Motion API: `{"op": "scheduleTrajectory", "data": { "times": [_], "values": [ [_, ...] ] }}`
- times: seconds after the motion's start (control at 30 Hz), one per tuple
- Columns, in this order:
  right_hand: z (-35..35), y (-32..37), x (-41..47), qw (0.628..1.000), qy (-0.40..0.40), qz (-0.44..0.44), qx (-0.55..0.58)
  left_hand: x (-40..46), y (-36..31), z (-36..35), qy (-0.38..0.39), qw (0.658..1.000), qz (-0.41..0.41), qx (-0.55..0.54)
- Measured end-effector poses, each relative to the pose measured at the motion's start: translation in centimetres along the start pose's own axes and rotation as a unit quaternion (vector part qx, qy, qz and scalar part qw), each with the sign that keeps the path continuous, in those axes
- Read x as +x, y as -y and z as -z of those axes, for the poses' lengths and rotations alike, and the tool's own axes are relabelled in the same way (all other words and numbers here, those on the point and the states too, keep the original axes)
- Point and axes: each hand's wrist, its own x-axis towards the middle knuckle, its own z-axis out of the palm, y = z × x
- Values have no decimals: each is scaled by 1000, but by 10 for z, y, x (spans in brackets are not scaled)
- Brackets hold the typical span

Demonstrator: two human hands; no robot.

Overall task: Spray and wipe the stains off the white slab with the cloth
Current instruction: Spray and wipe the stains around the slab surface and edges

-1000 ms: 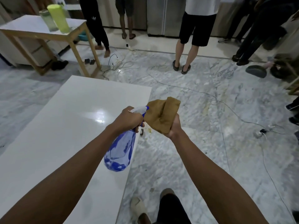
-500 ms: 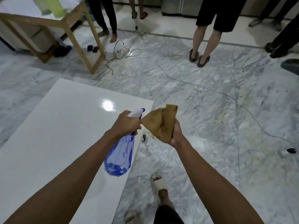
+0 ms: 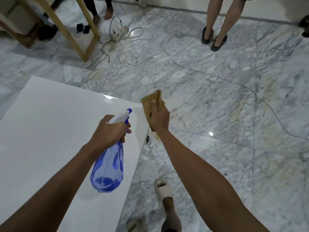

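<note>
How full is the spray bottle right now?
Nearly empty. The spray bottle held by the left hand is see-through, with only a shallow pool of blue liquid at its base.

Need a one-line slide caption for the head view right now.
Left hand grips a blue spray bottle over the white slab; right hand holds the brown cloth at its corner.

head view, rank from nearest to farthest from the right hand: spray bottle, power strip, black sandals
1. Spray bottle, just left of the right hand, held in the left hand.
2. Power strip, far ahead, up-left, by the wooden table leg.
3. Black sandals, far ahead, up-right; close to the strip's distance, hard to call.
</note>
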Motion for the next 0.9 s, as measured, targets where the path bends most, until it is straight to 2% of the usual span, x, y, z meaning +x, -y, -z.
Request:
{"op": "scheduleTrajectory", "data": {
  "times": [0.07, 0.1, 0.13, 0.2, 0.27, 0.4, 0.53, 0.77, 0.9],
  "values": [
    [-34, -20, 17, 980, 90, 70, -161, 9, 7, 2, -1, 1000, 9, 7],
    [-49, -37, 24, 957, 96, 111, -250, 13, 10, 3, -1, 1000, 14, 12],
    [-59, -51, 26, 933, 82, 143, -320, 17, 13, 3, -2, 1000, 17, 17],
    [-69, -70, 26, 906, 29, 199, -373, 21, 16, 2, -2, 999, 21, 31],
    [-69, -72, 22, 896, -20, 246, -369, 25, 16, 1, -4, 999, 19, 45],
    [-66, -70, 22, 880, -53, 337, -331, 27, 16, -4, -8, 998, 4, 62],
    [-64, -72, 19, 885, -89, 387, -241, 24, 10, -15, -11, 998, -6, 54],
    [-75, -91, 12, 936, -36, 303, -177, 7, 15, -28, -14, 997, -1, 77],
    [-71, -94, -9, 945, -39, 298, -131, -9, 26, -27, -16, 995, -7, 94]
  ]
}}
